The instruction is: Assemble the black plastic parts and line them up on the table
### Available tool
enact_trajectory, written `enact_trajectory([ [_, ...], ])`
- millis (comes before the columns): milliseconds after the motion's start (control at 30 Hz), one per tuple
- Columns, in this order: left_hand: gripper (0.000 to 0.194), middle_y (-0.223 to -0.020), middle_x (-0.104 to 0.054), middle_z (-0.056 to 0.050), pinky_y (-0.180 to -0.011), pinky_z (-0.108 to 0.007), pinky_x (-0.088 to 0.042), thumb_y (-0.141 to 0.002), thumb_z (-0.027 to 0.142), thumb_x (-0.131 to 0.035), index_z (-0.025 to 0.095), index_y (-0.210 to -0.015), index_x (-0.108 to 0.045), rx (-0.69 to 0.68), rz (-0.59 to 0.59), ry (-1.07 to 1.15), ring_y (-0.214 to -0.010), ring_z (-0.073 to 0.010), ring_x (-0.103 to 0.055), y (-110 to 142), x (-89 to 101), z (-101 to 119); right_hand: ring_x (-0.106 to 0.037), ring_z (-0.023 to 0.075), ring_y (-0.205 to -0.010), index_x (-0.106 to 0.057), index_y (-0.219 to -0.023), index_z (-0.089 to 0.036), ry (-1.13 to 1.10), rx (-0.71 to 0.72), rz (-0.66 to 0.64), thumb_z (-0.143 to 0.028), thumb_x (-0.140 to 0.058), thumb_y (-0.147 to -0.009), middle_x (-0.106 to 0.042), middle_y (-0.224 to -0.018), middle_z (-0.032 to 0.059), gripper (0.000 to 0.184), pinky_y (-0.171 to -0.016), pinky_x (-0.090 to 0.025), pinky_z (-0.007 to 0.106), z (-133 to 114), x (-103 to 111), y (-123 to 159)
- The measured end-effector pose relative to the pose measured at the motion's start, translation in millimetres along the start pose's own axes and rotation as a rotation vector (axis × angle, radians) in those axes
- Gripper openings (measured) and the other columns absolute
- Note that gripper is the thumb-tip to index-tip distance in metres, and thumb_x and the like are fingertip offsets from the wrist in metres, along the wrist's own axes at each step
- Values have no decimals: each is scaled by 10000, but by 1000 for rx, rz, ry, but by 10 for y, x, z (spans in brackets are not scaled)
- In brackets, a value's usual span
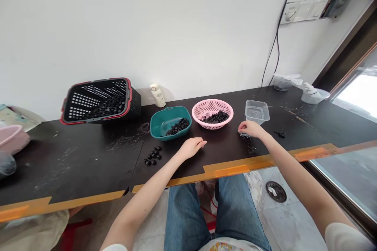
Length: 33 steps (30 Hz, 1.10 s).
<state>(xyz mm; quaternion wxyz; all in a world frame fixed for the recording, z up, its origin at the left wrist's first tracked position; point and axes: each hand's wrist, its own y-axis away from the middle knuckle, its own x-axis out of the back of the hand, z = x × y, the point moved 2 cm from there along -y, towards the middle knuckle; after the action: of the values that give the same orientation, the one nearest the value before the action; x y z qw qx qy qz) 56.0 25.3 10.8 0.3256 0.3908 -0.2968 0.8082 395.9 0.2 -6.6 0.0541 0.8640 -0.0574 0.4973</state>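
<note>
My left hand [192, 148] rests on the dark table with its fingers curled together; whatever it holds, if anything, is hidden. Fingertips pinched, my right hand [251, 128] is down at a small heap of thin silver metal pins or screws [245, 135]. Too little shows to tell whether a piece is between them. Beyond my hands stands a pink perforated basket [212, 125] with small black parts [218, 117] inside. To its left is a teal basin [160, 125] holding more black parts [179, 126]. Several round black pieces [152, 156] lie left of my left hand.
A clear plastic tub [257, 111] stands behind my right hand. A few black bits [280, 134] lie to its right. Farther left are a white bottle [158, 95] and a tilted black basket [135, 102] with red trim. Orange tape [229, 169] runs along the table's front edge.
</note>
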Motion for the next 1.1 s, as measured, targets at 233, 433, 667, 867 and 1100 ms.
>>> enact_trajectory([
  [233,182,-799,-609,2,-633,-236,-447,-893,355,-486,187,-936,-542,112,194,211,-668,-120,-559,64,-115,-252,-604,171,-605,-670,-591,-201,16,-46,-76,-207,-684,-591,-678,-631,31,15,-555,-389,258,-29,-55,-170],
  [433,225,-761,-622,-8,-640,-248,-469,-868,387,-524,174,-890,-593,139,241,326,-659,-122,-566,108,-111,-278,-583,172,-597,-657,-609,-177,-47,-55,-108,-199,-650,-606,-664,-630,48,23,-546,-391,265,-107,-3,-122],
  [667,254,-719,-644,3,-618,-226,-488,-869,427,-530,178,-835,-564,119,373,358,-619,-108,-601,175,-94,-208,-551,134,-631,-648,-830,-192,-682,130,-184,-451,-695,-689,-652,-744,28,299,-582,-417,255,-801,29,300],
  [867,385,-656,-621,7,-578,-229,-492,-696,536,-693,170,-759,-594,31,581,216,-569,-108,-576,253,-44,-188,-604,179,-847,-674,-964,-221,-923,352,-196,-375,-697,-724,-675,-898,34,286,-808,-460,344,-1658,-358,303],
  [1100,354,-601,-619,5,-508,-210,-459,-756,508,-653,165,-695,-594,9,621,173,-501,-89,-546,287,20,-225,-593,189,-803,-691,-826,-227,-877,571,-139,-354,-644,-791,-651,-897,47,140,-727,-468,337,-1958,-788,231],
])
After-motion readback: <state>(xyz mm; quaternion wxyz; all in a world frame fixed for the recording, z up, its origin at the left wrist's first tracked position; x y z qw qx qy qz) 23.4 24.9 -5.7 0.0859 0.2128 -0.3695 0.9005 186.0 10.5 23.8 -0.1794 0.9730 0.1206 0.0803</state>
